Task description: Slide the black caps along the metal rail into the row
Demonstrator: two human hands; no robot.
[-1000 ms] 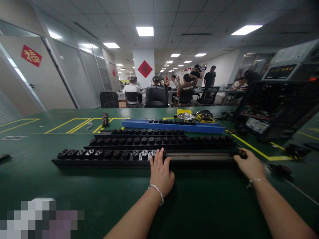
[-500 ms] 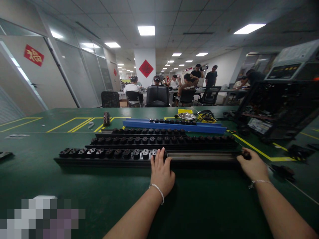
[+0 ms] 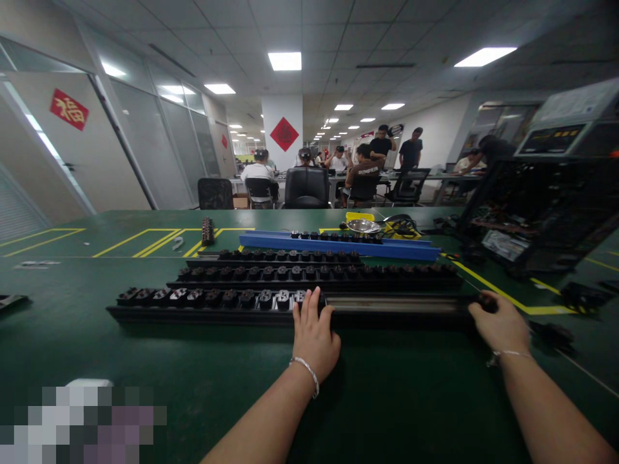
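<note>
My left hand [image 3: 315,338] lies over the front edge of the nearest black rail [image 3: 207,316], gripping it at the right end of a row of socket modules [image 3: 213,298]. Its fingertips reach onto the last of these, partly hiding it. Right of that hand the rail's channel shows bare metal. At the rail's right end, my right hand [image 3: 505,325] pinches a small black part [image 3: 489,303], which looks like a socket module and is mostly covered by the fingers. Behind lie more black rails [image 3: 411,283] filled with similar modules.
A blue rail [image 3: 338,245] with modules lies farther back, near a metal dish [image 3: 363,226] and black cables [image 3: 400,225]. A short stack of modules [image 3: 207,231] is at back left. An open black equipment case [image 3: 527,212] stands right. People sit and stand beyond the green table [image 3: 193,380].
My right hand has shifted slightly right with the small black part, past the end of the rail. My left hand stays in place on the rail.
</note>
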